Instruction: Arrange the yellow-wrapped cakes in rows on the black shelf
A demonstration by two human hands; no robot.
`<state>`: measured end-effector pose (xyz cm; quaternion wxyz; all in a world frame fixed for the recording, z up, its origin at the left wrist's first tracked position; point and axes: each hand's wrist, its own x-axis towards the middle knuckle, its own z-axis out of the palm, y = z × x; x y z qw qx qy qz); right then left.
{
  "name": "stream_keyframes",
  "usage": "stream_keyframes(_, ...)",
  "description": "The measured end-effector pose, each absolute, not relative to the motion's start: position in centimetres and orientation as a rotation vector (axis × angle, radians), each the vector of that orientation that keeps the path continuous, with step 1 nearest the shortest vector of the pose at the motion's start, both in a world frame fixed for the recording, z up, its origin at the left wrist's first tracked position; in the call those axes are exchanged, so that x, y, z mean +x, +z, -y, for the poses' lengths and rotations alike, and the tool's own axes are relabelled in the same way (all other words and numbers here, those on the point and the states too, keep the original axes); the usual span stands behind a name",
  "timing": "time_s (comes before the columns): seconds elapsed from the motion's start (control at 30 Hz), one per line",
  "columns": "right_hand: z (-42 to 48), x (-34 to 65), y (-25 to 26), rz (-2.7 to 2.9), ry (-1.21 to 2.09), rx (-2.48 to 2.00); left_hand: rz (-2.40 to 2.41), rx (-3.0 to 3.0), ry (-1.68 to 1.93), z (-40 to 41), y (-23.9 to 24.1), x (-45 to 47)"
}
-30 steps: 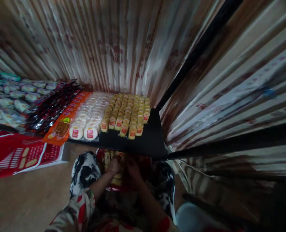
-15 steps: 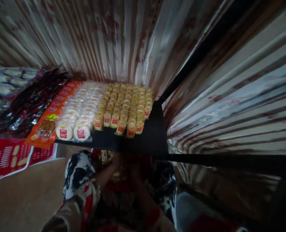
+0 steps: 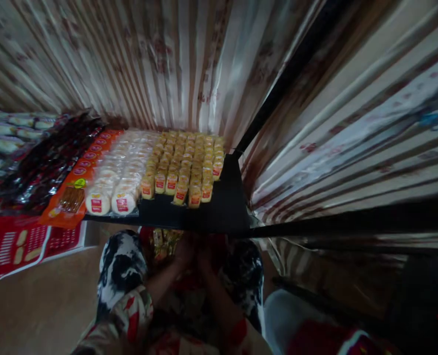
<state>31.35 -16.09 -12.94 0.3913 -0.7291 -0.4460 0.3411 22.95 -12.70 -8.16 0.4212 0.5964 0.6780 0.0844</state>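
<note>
Shifted slightly left and down versus half a second back; hands pulled closer together under the shelf edge. Striped curtain backdrop (image 3: 174,64) behind and to the right. Black shelf (image 3: 222,212) loaded left to right: dark wrapped packs (image 3: 45,167), orange packs (image 3: 82,182), white round packs (image 3: 119,172), small yellow packs (image 3: 185,165) in tight rows. Red printed carton (image 3: 22,241) lower left on the floor. Below the shelf lip, between the knees, a red container with gold-wrapped packs (image 3: 163,242). Left hand (image 3: 185,251) and right hand (image 3: 204,254) near touching just beside those packs; too dark to tell whether either is closed on one, probably fingering the stock. Likely light, crinkly film, slippery, contents crushable. Best gripped across the short sides, gently, not by the seal ends.
</note>
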Motion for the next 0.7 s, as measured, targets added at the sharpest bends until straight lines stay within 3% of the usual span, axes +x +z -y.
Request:
stream_keyframes(0.37, 18.1, 30.1, -6.9, 1.426, 0.680, -1.846, -1.658, 0.876, 0.601, 13.0, -1.3, 19.4)
stream_keyframes(0.7, 19.5, 31.2, -0.6, 1.469, 0.799, -1.705, -1.383, 0.984, 0.737, 13.8, 3.4, 19.0)
